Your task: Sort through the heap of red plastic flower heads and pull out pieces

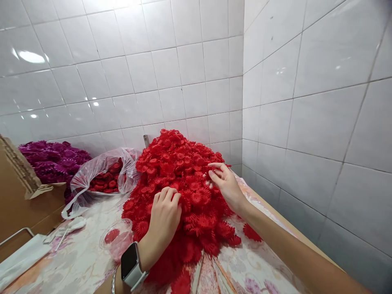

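Note:
A tall heap of red artificial flower heads [180, 171] rises in front of me against the tiled wall. My left hand [167, 209], with a smartwatch [130, 260] on its wrist, rests at the front left of the heap. Its fingers curl down and the fingertips are hidden, so what they hold cannot be made out. At the heap's right side is my right hand [226, 183], thumb and forefinger apart, with the fingertips close to the red flowers. I see nothing clearly held there.
A clear plastic bag [76, 183] with red flowers stands left of the heap, before purple flowers [58, 159]. A cardboard box [27, 204] is at far left. A clear plastic cup [118, 241] sits on the floral tablecloth [82, 249]. Tiled walls [306, 122] bound the back and right.

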Demonstrator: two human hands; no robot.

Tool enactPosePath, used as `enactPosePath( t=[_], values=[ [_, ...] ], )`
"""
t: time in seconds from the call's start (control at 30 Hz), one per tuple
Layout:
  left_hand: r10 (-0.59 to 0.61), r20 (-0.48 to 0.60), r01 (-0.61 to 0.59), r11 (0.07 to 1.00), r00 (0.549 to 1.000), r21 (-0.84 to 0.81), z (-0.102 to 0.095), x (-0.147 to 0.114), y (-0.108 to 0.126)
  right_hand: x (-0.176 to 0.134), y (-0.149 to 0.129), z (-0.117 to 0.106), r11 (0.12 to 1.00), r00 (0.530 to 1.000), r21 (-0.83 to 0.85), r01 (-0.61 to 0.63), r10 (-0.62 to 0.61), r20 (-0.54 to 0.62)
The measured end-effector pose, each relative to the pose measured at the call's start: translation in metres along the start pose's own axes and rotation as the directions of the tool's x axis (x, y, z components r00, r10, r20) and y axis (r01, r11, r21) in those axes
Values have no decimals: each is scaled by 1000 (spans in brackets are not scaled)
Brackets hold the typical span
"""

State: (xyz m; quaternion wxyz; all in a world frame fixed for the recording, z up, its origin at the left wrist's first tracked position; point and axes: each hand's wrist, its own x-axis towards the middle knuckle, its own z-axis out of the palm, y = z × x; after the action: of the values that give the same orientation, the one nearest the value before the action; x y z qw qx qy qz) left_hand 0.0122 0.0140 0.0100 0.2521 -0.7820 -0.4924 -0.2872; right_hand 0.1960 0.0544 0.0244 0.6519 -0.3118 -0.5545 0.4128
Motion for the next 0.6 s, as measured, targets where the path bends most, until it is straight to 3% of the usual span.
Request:
enactPosePath(
  t=[0.13, 0.3, 0.43, 0.6],
  values=[
    [-113, 59, 123, 965, 992, -232, -5, 4, 2, -14, 1, 17, 998, 977, 61, -33, 20, 213],
    [-189, 150, 241, 750, 971, -615, -15, 7, 6, -26, 0, 24, 996, 952, -26, -82, 86, 294],
    [-189, 178, 259, 658, 966, -707, -14, 6, 5, -32, 2, 27, 996, 930, -22, -87, 89, 356],
    [-241, 151, 275, 653, 959, -705, -11, 5, 2, -33, 7, 29, 993, 905, -6, -114, 106, 412]
  ],
)
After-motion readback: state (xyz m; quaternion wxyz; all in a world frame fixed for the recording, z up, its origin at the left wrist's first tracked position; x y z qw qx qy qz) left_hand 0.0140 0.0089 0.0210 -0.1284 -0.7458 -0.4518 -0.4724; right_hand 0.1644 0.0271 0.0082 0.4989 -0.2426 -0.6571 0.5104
